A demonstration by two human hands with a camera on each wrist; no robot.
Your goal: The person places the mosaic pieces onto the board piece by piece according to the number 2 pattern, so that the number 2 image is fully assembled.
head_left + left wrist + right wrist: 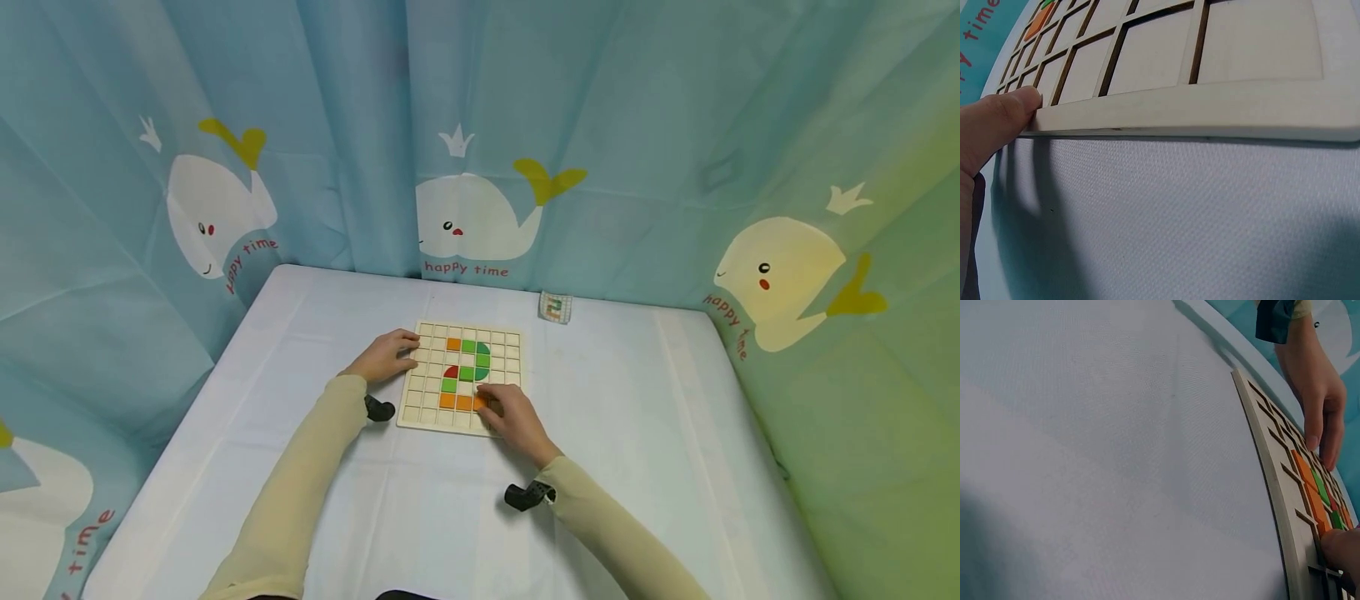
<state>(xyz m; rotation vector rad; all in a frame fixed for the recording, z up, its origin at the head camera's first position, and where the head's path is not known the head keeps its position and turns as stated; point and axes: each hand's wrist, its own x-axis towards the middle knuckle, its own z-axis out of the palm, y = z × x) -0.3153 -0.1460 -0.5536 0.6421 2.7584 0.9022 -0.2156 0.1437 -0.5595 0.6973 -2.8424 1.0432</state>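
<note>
A wooden grid board (412,417) lies on the table, with several orange, green and red tiles set in its cells. My left hand (384,356) rests at the board's left edge, its thumb (1030,98) on the frame. At the board's lower right, my right hand (516,417) bends over the bottom row, where its thumb and fingertips pinch an orange tile (480,403). In the right wrist view the right thumb (1340,545) meets the end of the orange row. Green tiles (483,360) and a red rounded tile (451,372) sit farther up.
A small pattern card (555,307) lies near the table's back edge, behind the board. Curtains with printed whales (480,217) hang around the white table (637,400). A dark object (405,595) shows at the bottom edge of the head view.
</note>
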